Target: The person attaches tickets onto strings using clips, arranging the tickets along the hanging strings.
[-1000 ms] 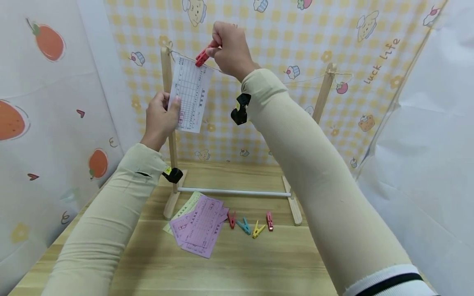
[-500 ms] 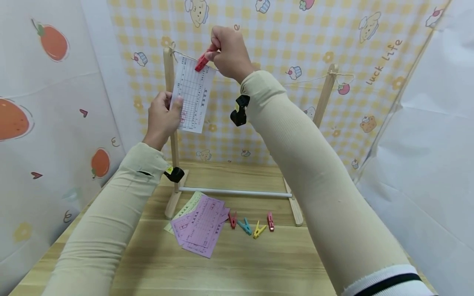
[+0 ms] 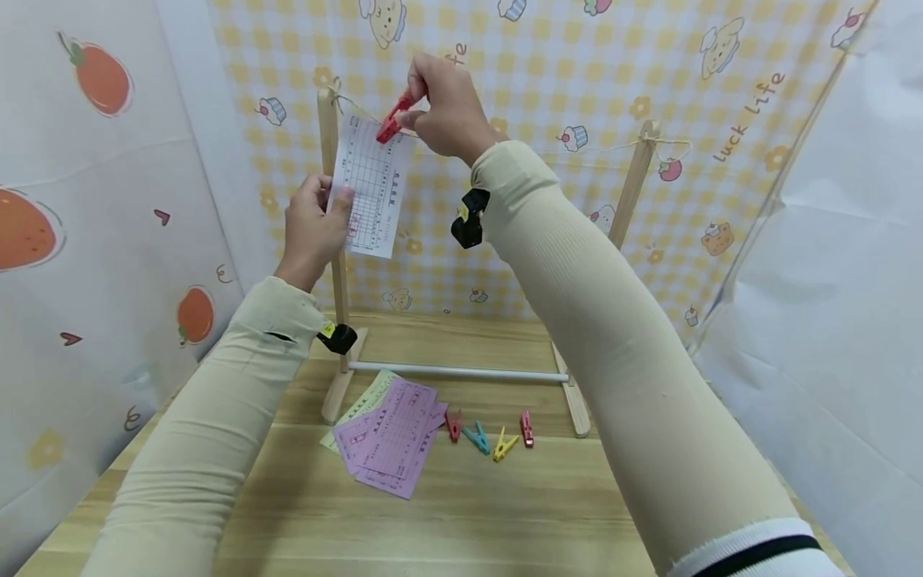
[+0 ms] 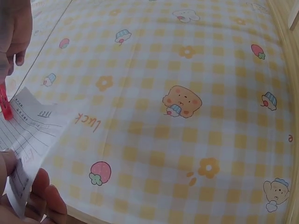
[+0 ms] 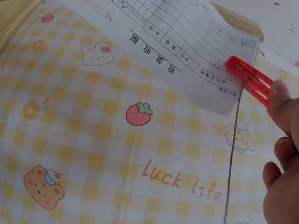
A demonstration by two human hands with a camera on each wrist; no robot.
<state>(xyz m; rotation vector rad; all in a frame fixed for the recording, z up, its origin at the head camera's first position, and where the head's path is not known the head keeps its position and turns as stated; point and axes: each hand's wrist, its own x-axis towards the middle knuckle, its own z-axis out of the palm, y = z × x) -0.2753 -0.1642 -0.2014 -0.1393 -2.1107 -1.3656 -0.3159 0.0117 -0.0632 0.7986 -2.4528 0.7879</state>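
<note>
At the far left, the left hand (image 3: 312, 228) pinches the left edge of a white slip (image 3: 369, 188), hanging beside the left post (image 3: 328, 140). The right hand (image 3: 450, 110) grips a red clothespin (image 3: 392, 123), its tip over the slip's top edge at the string (image 5: 231, 158). Pink slips (image 3: 398, 433) lie nearer on the bench (image 3: 490, 521), left of four more clothespins (image 3: 505, 445).

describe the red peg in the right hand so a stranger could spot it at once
Find the wooden stand and follow its string to the white slip. At the slip's top edge is the red peg, pinched by the right hand. Two other red pegs lie on the table; only this one is up at the string.
</note>
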